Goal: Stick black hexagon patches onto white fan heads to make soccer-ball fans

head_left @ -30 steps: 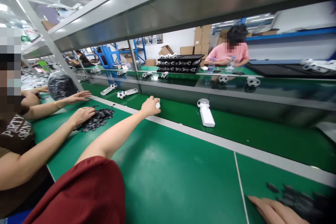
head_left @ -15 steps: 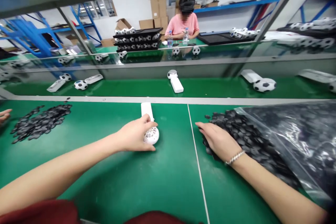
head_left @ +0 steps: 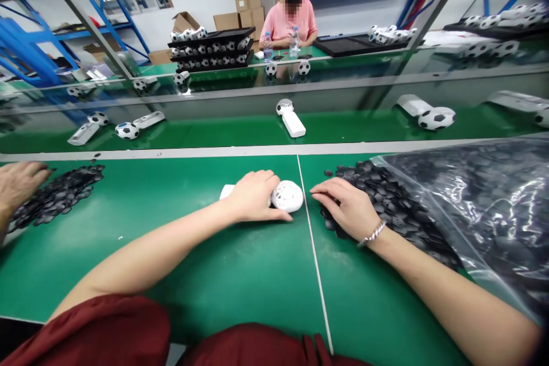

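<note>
Newly turned sideways, the round-headed white plastic fan (head_left: 288, 197) seems held steady by the curled left hand (head_left: 253, 197), the right hand (head_left: 349, 206) nearly pinched, its hold unclear.

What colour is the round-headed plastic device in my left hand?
The round-headed plastic device in your left hand is white, seen best in the head view.
</note>
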Motion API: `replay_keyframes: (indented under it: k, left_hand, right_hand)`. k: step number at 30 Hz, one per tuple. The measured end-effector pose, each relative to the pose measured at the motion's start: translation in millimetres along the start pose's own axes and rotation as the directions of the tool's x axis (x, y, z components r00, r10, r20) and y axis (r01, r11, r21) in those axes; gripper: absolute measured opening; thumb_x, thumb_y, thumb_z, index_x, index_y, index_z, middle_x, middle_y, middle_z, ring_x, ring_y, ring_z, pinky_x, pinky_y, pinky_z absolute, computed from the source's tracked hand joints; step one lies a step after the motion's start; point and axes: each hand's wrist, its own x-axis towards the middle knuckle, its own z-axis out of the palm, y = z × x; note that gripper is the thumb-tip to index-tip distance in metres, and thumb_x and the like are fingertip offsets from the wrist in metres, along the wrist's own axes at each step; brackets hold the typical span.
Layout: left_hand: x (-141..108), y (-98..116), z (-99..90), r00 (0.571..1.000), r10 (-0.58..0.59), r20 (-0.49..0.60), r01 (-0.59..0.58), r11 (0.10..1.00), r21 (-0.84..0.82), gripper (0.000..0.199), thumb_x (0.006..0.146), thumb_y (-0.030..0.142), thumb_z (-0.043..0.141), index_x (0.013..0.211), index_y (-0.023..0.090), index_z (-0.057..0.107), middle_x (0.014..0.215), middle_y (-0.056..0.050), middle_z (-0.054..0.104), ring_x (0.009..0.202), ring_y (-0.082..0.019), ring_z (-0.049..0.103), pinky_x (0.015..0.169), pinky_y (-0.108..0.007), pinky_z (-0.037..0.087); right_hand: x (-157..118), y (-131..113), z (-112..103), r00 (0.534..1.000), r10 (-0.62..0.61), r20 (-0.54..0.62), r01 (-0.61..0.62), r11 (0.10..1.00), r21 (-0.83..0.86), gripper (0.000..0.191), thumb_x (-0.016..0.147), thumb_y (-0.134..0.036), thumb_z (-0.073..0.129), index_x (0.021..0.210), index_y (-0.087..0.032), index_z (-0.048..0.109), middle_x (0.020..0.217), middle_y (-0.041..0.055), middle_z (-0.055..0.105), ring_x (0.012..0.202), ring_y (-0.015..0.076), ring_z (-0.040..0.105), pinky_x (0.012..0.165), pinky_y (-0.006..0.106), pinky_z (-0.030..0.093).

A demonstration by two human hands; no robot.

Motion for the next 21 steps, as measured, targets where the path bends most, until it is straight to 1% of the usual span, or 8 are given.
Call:
replay_keyframes:
  k: [3, 5, 7, 9, 12, 16, 18, 21]
  left_hand:
    - [7.8, 16.2, 7.8, 0.993, -0.108, -0.042, 0.106, 0.993, -0.055, 0.062, 0.06, 0.072, 0.053, 0.087, 0.016, 0.052, 0.087, -0.007, 0.058, 0.081, -0.024, 0.056, 0.065, -0.033, 0.045]
    - [7.7, 22.0, 9.7, 0.99, -0.129, -0.058, 0.125, 0.99, -0.07, 0.062, 0.06, 0.068, 0.057, 0.095, 0.017, 0.051, 0.091, -0.007, 0.059, 0.085, -0.025, 0.055, 0.067, -0.034, 0.045]
    - [5.6, 24.5, 10.3, 0.991, -0.122, -0.062, 0.117, 0.99, -0.075, 0.065, 0.063, 0.062, 0.059, 0.109, 0.018, 0.046, 0.1, -0.007, 0.059, 0.091, -0.026, 0.055, 0.071, -0.035, 0.045]
    - [3.9, 25.2, 10.3, 0.992, -0.112, -0.05, 0.109, 0.991, -0.072, 0.069, 0.067, 0.059, 0.058, 0.119, 0.019, 0.039, 0.105, -0.007, 0.059, 0.093, -0.027, 0.055, 0.072, -0.036, 0.044]
    - [4.0, 24.5, 10.3, 0.989, -0.144, -0.025, 0.142, 0.987, -0.07, 0.065, 0.069, 0.062, 0.052, 0.117, 0.019, 0.04, 0.1, -0.007, 0.061, 0.088, -0.027, 0.057, 0.068, -0.036, 0.045]
    - [5.0, 24.2, 11.8, 0.969, -0.246, 0.0, 0.245, 0.968, -0.056, 0.061, 0.07, 0.065, 0.048, 0.106, 0.016, 0.045, 0.091, -0.008, 0.062, 0.082, -0.027, 0.059, 0.064, -0.035, 0.046]
    - [4.0, 24.4, 12.4, 0.967, -0.256, -0.007, 0.255, 0.965, -0.058, 0.064, 0.07, 0.064, 0.049, 0.11, 0.014, 0.043, 0.093, -0.009, 0.062, 0.084, -0.027, 0.059, 0.065, -0.036, 0.046]
    - [2.0, 23.9, 11.8, 0.974, -0.225, -0.03, 0.221, 0.97, -0.101, 0.071, 0.071, 0.059, 0.052, 0.122, 0.013, 0.036, 0.107, -0.01, 0.057, 0.095, -0.027, 0.056, 0.074, -0.037, 0.047]
  right_hand:
    - [-0.3, -5.6, -2.1, 0.993, 0.12, -0.008, -0.118, 0.987, 0.11, 0.006, 0.081, -0.024, 0.055, 0.081, -0.02, 0.06, 0.077, 0.0016, 0.065, 0.071, 0.0146, 0.06, 0.068, 0.028, 0.05]
    - [-1.0, -10.3, -2.5, 0.978, 0.208, 0.009, -0.206, 0.959, 0.195, 0.007, 0.081, -0.026, 0.056, 0.08, -0.02, 0.059, 0.071, 0.0, 0.064, 0.063, 0.0132, 0.059, 0.06, 0.026, 0.049]
    - [-2.0, -15.5, -2.5, 0.969, 0.245, 0.041, -0.247, 0.927, 0.282, 0.008, 0.081, -0.027, 0.055, 0.082, -0.02, 0.058, 0.07, -0.0006, 0.062, 0.061, 0.0126, 0.059, 0.058, 0.025, 0.049]
    - [-2.8, -20.4, -2.6, 0.974, 0.218, 0.059, -0.225, 0.922, 0.315, 0.01, 0.082, -0.025, 0.053, 0.089, -0.019, 0.057, 0.075, 0.0009, 0.063, 0.066, 0.0134, 0.06, 0.061, 0.026, 0.05]
    - [-3.8, -24.4, -3.5, 0.991, 0.122, 0.063, -0.134, 0.958, 0.253, 0.016, 0.084, -0.021, 0.049, 0.097, -0.02, 0.059, 0.086, 0.0037, 0.062, 0.077, 0.0147, 0.06, 0.069, 0.028, 0.05]
    - [-4.7, -21.3, -2.8, 0.995, 0.085, 0.054, -0.094, 0.974, 0.206, 0.011, 0.084, -0.02, 0.05, 0.092, -0.021, 0.058, 0.085, 0.0031, 0.062, 0.078, 0.0149, 0.059, 0.072, 0.029, 0.05]
    - [-4.6, -18.3, -1.0, 0.997, 0.068, 0.04, -0.075, 0.978, 0.195, 0.007, 0.083, -0.02, 0.052, 0.089, -0.02, 0.056, 0.084, 0.0032, 0.062, 0.077, 0.0154, 0.059, 0.072, 0.03, 0.049]
    - [-3.3, -16.2, 0.8, 1.0, 0.009, 0.03, -0.013, 0.991, 0.135, 0.002, 0.082, -0.019, 0.052, 0.084, -0.02, 0.054, 0.08, 0.0034, 0.061, 0.075, 0.0161, 0.057, 0.07, 0.031, 0.048]
